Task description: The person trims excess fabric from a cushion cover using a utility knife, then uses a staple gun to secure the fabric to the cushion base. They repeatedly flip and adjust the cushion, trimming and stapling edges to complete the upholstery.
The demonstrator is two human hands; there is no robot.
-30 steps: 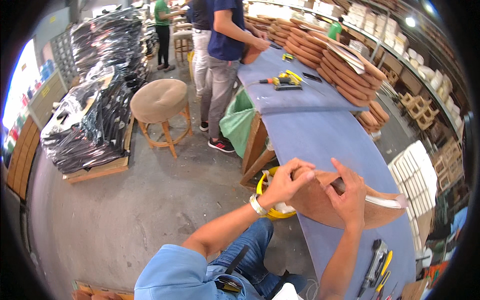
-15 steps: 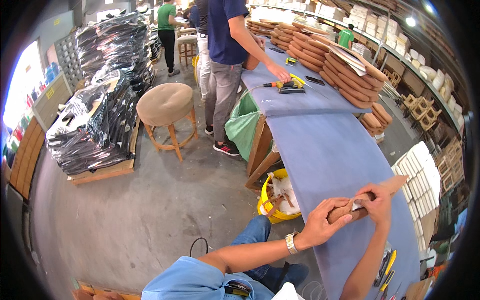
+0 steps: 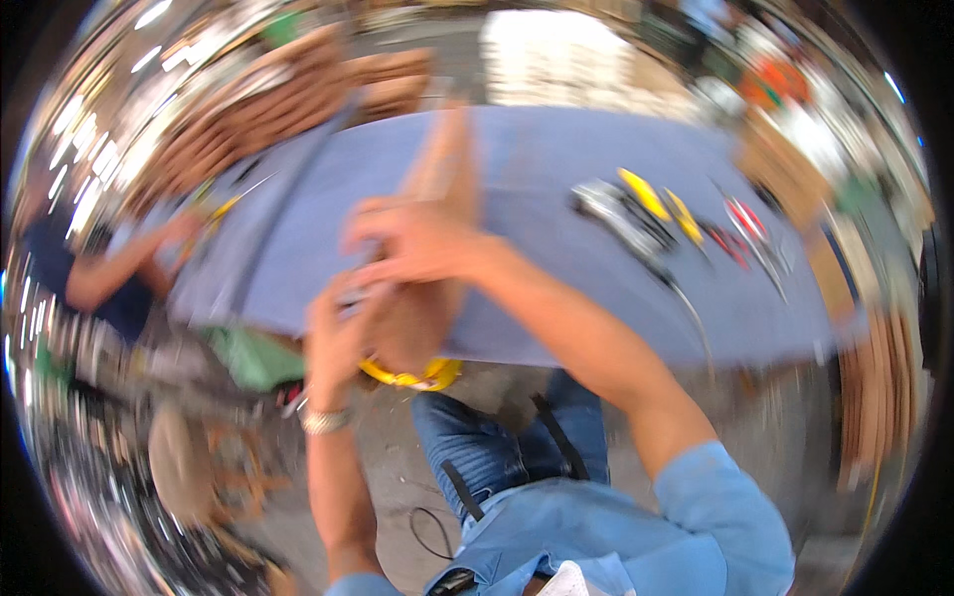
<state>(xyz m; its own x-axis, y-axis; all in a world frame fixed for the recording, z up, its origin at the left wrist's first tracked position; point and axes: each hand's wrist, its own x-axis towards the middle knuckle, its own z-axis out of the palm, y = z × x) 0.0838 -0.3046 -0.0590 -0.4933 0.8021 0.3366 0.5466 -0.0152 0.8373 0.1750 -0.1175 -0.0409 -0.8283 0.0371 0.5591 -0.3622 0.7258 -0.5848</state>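
A brown piece, padded-looking with a long strip tapering to its far end [image 3: 422, 323], is between my hands over the near edge of the blue-covered table [image 3: 556, 288]. My left hand [image 3: 340, 323] grips its left side, with a metal watch band at the wrist. Across its upper part lies my right hand [image 3: 417, 238], fingers bent round it and close to the left fingertips. Motion blur hides the exact finger contact and the fine detail of the piece.
To the right on the table lie a grey tool with a cord or hose [image 3: 616, 214], yellow-handled tools [image 3: 646, 194] and red-handled tools [image 3: 745, 223]. Stacked brown pads [image 3: 238, 119] rise at the far left, near another person's arm [image 3: 129, 258]. A yellow bucket [image 3: 427, 375] stands below the table edge.
My view has swung to the right, now facing the table squarely, and is blurred. Both hands stay on the brown piece, which now appears left of centre with its strip pointing away.
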